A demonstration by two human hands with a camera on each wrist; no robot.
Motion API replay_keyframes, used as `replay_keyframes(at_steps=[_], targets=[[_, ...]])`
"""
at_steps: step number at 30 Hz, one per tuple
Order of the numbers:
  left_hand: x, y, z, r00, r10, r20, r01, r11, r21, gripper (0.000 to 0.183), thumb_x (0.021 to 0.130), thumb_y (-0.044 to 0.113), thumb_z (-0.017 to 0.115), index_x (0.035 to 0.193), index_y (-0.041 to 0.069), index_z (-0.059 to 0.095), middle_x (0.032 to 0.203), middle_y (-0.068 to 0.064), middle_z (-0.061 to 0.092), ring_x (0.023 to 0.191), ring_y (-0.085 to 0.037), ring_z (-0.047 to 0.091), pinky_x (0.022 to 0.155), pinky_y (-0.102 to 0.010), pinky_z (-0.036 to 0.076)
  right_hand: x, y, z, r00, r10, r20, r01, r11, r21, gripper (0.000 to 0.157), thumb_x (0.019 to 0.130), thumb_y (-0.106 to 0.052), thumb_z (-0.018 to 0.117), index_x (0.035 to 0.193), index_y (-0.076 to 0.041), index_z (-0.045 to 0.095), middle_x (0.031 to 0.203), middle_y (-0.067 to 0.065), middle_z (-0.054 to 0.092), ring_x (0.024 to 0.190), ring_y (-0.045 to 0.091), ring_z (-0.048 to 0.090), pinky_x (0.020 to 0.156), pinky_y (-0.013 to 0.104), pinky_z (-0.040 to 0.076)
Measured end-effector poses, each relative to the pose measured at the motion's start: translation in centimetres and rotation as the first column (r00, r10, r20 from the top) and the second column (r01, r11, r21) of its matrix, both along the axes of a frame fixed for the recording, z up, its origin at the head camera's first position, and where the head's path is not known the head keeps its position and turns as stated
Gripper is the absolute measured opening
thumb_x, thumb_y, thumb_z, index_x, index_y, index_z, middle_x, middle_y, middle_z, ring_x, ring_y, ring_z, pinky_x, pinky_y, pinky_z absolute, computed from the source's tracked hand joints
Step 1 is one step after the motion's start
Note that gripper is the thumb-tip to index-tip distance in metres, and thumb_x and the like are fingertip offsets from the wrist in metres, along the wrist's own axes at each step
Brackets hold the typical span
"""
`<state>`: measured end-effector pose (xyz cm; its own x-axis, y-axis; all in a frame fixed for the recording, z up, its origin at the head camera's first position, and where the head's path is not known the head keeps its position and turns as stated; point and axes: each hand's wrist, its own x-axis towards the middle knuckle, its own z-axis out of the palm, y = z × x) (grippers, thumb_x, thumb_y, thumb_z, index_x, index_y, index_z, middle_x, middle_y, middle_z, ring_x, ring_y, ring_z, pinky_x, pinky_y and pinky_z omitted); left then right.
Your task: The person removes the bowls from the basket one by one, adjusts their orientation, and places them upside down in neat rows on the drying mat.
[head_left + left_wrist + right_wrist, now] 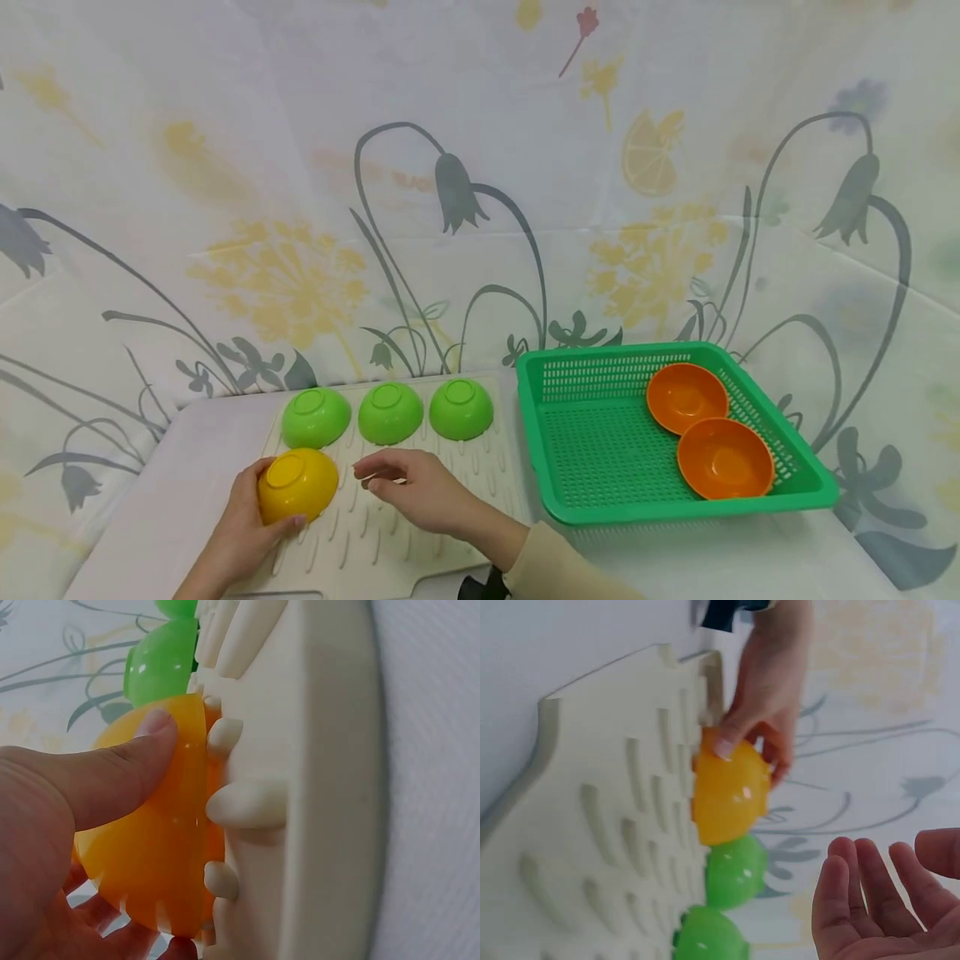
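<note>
A yellow bowl (303, 487) sits upside down at the left front of a cream drying mat (375, 542) with raised ridges. My left hand (243, 521) grips it from the left, thumb on the near side and fingers round the far side. In the left wrist view the rim of the bowl (184, 825) lies right at the ridges. My right hand (423, 492) hovers over the mat, right of the yellow bowl, with nothing in its loosely bent fingers. Behind stand three upturned green bowls in a row: left (317, 418), middle (390, 413) and right (461, 409).
To the right stands a green plastic basket (592, 508) with perforated sides. Two orange bowls, one behind (686, 396) and one in front (726, 462), lie in its right half, hollow side up. A patterned cloth (480, 275) hangs behind the table.
</note>
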<state>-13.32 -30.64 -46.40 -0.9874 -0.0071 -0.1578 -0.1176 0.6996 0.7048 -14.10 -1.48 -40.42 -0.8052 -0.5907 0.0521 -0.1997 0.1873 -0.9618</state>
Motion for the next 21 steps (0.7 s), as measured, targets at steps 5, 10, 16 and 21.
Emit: replay_keyframes(at_steps=[5,10,16,21], targets=[[0.1,0.1,0.0,1.000,-0.009,-0.013,0.009,1.000,-0.003,0.109,0.083,0.026,0.083,0.151,-0.006,0.004,0.150,-0.035,0.011,0.134,-0.052,0.022,0.112,-0.069,0.013,0.6,3.3,2.5,0.999,-0.007,-0.040,0.006,0.999,-0.036,0.024,0.102,-0.014,0.056,0.124,-0.013,0.068,0.115,-0.008,0.068,0.104,0.008,0.064,0.086,0.023,0.053],[0.3,0.3,-0.2,0.999,-0.018,-0.046,0.018,1.000,-0.005,0.107,0.082,0.024,0.083,0.150,-0.007,0.006,0.149,-0.036,0.014,0.134,-0.052,0.023,0.111,-0.070,0.015,0.8,7.6,4.8,0.991,-0.039,-0.127,0.037,0.999,-0.018,0.025,0.103,-0.012,0.056,0.126,-0.009,0.066,0.121,0.002,0.067,0.113,0.019,0.063,0.091,0.027,0.053],[0.4,0.4,-0.2,0.996,-0.029,-0.082,0.028,0.999,-0.023,0.106,0.082,0.026,0.083,0.150,-0.007,0.009,0.147,-0.035,0.017,0.133,-0.052,0.026,0.110,-0.070,0.018,0.3,14.7,7.4,0.964,-0.147,-0.220,0.169,0.982,0.084,0.025,0.102,-0.016,0.057,0.125,-0.009,0.066,0.120,0.003,0.067,0.113,0.024,0.062,0.091,0.032,0.054],[0.6,0.2,0.0,0.997,-0.019,-0.079,0.017,0.999,-0.029,0.106,0.081,0.026,0.084,0.150,-0.007,0.009,0.147,-0.034,0.017,0.132,-0.052,0.026,0.110,-0.070,0.018,-0.8,21.3,9.0,0.933,-0.276,-0.231,0.311,0.941,0.134,0.029,0.103,-0.022,0.057,0.127,-0.009,0.065,0.123,0.004,0.066,0.112,0.019,0.061,0.094,0.029,0.052]])
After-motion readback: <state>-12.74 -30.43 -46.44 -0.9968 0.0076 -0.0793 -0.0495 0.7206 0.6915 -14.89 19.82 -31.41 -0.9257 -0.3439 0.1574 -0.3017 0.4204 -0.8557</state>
